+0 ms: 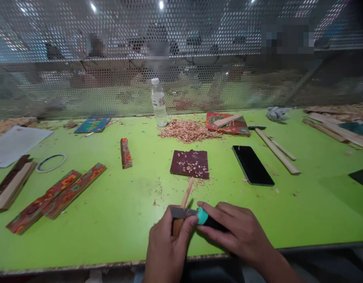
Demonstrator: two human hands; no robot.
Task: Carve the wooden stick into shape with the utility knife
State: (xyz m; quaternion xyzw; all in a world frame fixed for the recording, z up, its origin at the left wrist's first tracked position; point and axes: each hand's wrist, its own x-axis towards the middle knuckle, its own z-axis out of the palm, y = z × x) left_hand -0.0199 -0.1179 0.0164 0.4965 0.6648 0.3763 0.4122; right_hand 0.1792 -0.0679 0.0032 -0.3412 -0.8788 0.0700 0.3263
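Note:
My left hand [166,243] is closed around a small piece of wood [186,193], whose thin, pale end sticks out away from me. In my right hand [233,226] is the black and teal handle of a knife [202,216]. Its blade lies across the wood, and my left thumb touches it close to the handle. Just beyond the wood's tip lies a dark brown sheet of sandpaper [189,164], sprinkled with small shavings. Farther back is a heap of wood shavings [189,131].
A water bottle [159,104] stands by the perforated metal screen [193,86]. To the right lie a phone [253,165] and a hammer-like tool [277,151]. Painted wooden strips [74,190], a tape roll [51,162] and white paper [16,145] lie on the left.

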